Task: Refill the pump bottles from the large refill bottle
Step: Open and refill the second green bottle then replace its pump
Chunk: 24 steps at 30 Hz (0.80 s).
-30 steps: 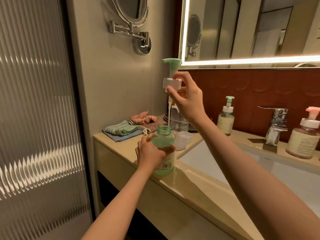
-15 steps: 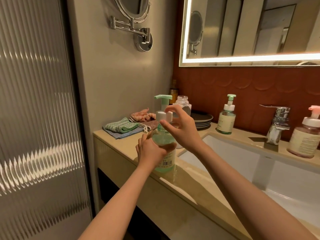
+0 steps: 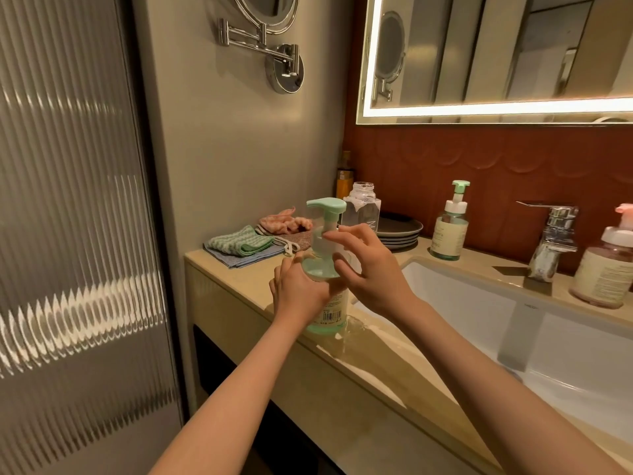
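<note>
The left hand (image 3: 301, 289) grips the body of the green pump bottle (image 3: 329, 317), which stands upright on the surface (image 3: 239, 275) near its front edge. The right hand (image 3: 370, 265) curls its fingers round the collar under the pump head (image 3: 325, 205). The open clear refill bottle (image 3: 363, 207) stands just behind at one o'clock, and a second green pump bottle (image 3: 450, 228) at two o'clock.
</note>
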Each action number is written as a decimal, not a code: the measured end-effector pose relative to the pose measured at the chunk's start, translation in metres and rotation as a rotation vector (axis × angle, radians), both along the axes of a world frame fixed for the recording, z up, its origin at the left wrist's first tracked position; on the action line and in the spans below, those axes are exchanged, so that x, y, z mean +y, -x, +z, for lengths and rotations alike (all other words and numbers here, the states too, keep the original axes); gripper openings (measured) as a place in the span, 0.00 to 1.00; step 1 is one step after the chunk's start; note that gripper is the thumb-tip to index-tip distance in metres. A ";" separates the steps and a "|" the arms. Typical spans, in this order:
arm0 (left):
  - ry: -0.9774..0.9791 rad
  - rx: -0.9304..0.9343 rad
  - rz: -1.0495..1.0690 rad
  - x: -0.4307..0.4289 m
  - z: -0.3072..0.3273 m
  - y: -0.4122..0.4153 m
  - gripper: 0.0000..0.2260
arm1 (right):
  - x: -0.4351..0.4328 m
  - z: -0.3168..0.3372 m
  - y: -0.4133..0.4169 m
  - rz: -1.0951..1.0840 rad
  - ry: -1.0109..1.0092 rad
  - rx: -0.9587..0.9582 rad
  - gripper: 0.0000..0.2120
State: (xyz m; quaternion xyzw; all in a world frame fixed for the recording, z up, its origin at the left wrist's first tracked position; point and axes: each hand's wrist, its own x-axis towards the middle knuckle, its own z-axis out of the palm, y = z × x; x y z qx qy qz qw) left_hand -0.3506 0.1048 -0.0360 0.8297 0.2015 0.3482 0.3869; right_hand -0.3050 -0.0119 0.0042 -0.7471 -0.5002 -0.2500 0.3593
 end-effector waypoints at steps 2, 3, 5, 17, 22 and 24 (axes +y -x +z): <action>-0.013 0.010 0.006 0.000 0.000 0.000 0.33 | -0.001 0.002 0.003 -0.035 0.032 -0.079 0.17; -0.017 0.017 0.010 0.000 -0.001 0.000 0.32 | 0.000 0.003 0.005 -0.049 0.031 -0.123 0.17; -0.012 0.019 0.013 0.001 -0.002 -0.001 0.34 | 0.000 0.004 0.006 -0.060 -0.057 -0.160 0.18; -0.012 0.006 0.006 0.002 -0.001 0.000 0.34 | 0.008 0.032 -0.007 0.044 0.050 0.438 0.21; -0.034 0.029 -0.001 0.002 -0.003 -0.002 0.39 | 0.014 0.043 0.002 -0.186 0.213 0.160 0.24; -0.043 0.037 -0.001 0.003 -0.003 -0.001 0.43 | 0.010 0.051 0.003 -0.055 0.207 0.286 0.17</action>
